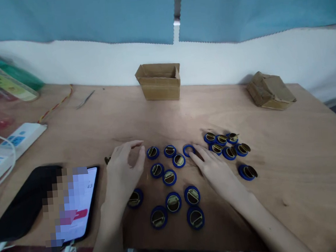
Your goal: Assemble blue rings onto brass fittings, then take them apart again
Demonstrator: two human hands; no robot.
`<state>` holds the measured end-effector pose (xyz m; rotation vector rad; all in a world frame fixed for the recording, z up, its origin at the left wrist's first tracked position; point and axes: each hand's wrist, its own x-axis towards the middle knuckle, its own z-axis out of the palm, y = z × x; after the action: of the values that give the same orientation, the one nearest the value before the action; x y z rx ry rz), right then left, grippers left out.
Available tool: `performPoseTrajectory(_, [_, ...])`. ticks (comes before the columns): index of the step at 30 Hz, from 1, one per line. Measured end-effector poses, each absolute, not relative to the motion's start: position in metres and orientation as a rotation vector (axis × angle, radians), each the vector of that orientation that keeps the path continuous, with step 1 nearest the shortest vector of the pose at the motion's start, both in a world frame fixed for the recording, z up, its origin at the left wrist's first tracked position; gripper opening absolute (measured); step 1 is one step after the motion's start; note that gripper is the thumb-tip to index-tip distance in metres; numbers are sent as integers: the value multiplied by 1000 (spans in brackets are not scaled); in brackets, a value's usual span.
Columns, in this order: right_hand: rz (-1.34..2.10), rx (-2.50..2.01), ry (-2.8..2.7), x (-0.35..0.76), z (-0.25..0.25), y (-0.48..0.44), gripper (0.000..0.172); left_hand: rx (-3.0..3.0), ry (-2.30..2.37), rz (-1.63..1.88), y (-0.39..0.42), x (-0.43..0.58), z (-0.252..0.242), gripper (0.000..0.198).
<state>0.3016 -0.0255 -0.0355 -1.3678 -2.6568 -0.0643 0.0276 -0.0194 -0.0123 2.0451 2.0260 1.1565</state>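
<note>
At the table (pixel 111 115), left hand (pixel 123 164) gapes — right hand (pixel 216 168) touches a blue ring (pixel 185 151), grip unclear.

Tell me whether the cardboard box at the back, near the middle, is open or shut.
Open: nothing covers the top of the box, and its inner walls show. Its bottom is hidden, so I cannot tell whether it holds anything.

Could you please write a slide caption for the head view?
Right hand at a blue ring, left hand open, with blue-rimmed round pieces spread across a wooden table.

Badges (pixel 169 177) lie right of a phone (pixel 80 207), before a box (pixel 162 90).
</note>
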Motion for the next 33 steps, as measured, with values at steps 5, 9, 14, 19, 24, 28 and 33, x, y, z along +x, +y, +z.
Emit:
performPoseTrajectory(5, [-28, -1408, -2607, 299, -35, -24, 17, 2122, 1972, 992, -24, 4, -12, 16])
performPoseTrajectory(9, [91, -1389, -2559, 300, -37, -24, 16, 2183, 2161, 798, -32, -29, -21, 32])
performPoseTrajectory(14, [275, -1370, -2427, 298, -30, -27, 11, 2136, 2318, 412, -36, -52, -34, 38])
performPoseTrajectory(19, [381, -1298, -2253, 294, -23, -29, 5, 2075, 2326, 303, -33, -54, -34, 23])
performPoseTrajectory(24, [377, -1288, -2152, 289, -20, -33, 31, 1976, 2147, 883, -34, -43, -30, 38])
performPoseTrajectory(28, [588, -1263, -2015, 286, -13, -42, 41, 1810, 1807, 1332, -37, -8, -14, 54])
performPoseTrajectory(33, [599, -990, -1938, 283, -5, -53, 51, 2168, 1520, 1160, -39, 42, 15, 38])
